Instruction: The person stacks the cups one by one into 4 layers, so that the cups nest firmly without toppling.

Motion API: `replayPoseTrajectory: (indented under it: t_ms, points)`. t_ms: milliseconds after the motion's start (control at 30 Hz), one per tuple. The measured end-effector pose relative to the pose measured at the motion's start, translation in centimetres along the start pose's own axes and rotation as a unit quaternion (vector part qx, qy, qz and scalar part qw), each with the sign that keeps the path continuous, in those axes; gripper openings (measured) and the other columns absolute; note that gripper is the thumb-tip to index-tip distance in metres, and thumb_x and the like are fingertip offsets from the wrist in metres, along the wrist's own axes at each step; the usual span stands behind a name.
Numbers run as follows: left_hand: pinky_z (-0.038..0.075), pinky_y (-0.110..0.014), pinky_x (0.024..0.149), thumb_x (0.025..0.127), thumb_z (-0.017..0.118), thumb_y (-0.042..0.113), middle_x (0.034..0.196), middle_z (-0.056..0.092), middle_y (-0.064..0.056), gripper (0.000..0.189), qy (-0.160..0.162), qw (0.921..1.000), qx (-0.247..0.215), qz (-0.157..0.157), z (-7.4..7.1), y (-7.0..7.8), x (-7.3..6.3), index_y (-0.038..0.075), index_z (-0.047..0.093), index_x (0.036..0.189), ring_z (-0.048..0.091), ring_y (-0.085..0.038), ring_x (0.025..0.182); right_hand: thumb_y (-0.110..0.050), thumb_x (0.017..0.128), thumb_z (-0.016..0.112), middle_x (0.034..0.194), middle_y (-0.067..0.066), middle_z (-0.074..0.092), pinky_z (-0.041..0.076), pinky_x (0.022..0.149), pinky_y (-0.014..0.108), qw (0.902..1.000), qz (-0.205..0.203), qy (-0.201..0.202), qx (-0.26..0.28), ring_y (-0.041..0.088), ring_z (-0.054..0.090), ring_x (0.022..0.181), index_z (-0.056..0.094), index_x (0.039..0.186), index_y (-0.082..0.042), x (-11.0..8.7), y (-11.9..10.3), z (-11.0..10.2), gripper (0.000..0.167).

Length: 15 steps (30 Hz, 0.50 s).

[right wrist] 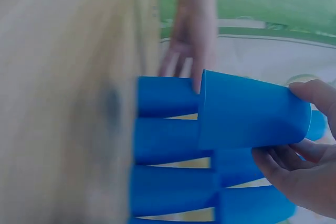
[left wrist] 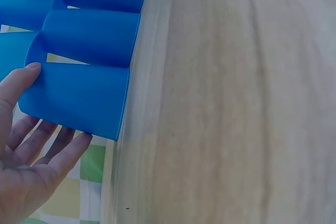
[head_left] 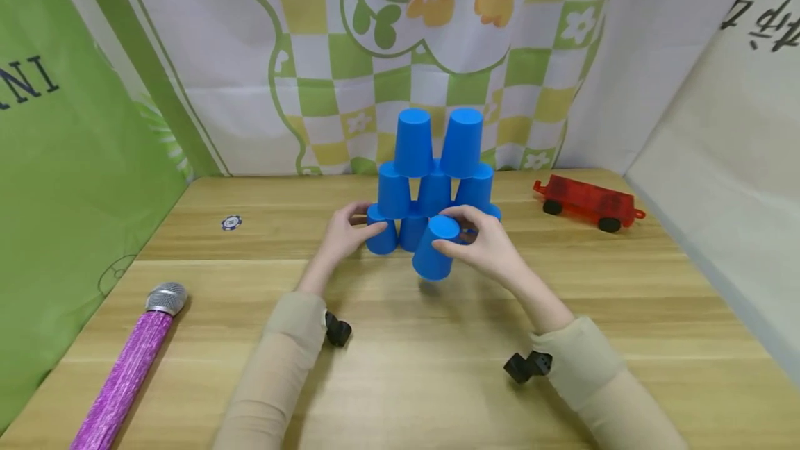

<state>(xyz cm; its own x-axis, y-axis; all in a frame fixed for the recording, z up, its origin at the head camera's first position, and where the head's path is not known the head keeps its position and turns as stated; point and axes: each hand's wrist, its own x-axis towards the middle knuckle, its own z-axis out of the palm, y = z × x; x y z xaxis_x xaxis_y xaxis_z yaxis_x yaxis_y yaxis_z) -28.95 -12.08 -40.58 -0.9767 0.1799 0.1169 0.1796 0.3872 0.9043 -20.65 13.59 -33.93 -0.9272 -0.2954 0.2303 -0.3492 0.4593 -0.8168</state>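
Observation:
Blue plastic cups, all mouth down, are stacked as a pyramid on the wooden table, with two cups (head_left: 414,144) side by side in its top row. My right hand (head_left: 487,245) pinches another blue cup (head_left: 431,259) near its base, thumb on one side and fingers on the other. That cup is off the table, slightly tilted, in front of the bottom row and hiding part of it. My left hand (head_left: 342,233) holds the leftmost bottom-row cup (left wrist: 79,98), thumb in front and fingers behind. In the right wrist view the raised cup (right wrist: 252,114) overlaps the stacked ones.
A red toy wagon (head_left: 587,201) with black wheels stands at the back right. On the left lie a microphone (head_left: 140,346) with a purple handle and a small round chip (head_left: 231,222). A patterned curtain (head_left: 350,103) hangs behind the pyramid.

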Motion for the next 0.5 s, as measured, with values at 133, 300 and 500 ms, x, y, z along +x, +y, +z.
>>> replayPoseTrajectory:
  t_ms: [133,300,500]
  points:
    - [0.049,-0.046,0.097,0.084,0.072,0.024,0.125,0.057,-0.017,0.051,-0.003,1.0,0.001,0.006,-0.2,0.5,0.4,0.004,0.053,0.127,0.056,-0.035,0.117,-0.017,0.085,0.07,0.122,0.019,0.059,0.051,0.094,0.049,0.9999,-0.005,0.013,0.004,0.034,0.06,0.11,0.053,0.125,-0.001,0.0,-1.6,-1.9,0.046]
    - [0.048,-0.046,0.098,0.084,0.072,0.024,0.124,0.058,-0.017,0.05,-0.011,0.9999,0.003,0.007,-0.4,0.6,0.4,0.004,0.053,0.126,0.056,-0.035,0.116,-0.018,0.087,0.068,0.126,0.018,0.056,0.049,0.097,0.047,0.9994,-0.007,0.032,0.004,0.032,0.059,0.112,0.051,0.127,-0.001,0.0,-3.2,-4.2,0.048]
    - [0.047,-0.049,0.099,0.084,0.071,0.02,0.124,0.057,-0.022,0.05,-0.02,0.9998,-0.004,0.007,-0.4,1.4,-0.5,0.0,0.052,0.126,0.055,-0.039,0.117,-0.023,0.087,0.068,0.124,0.014,0.057,0.051,0.095,0.028,0.9982,-0.01,0.059,-0.005,0.02,0.059,0.108,0.05,0.13,-0.003,0.3,-4.6,-7.0,0.05]
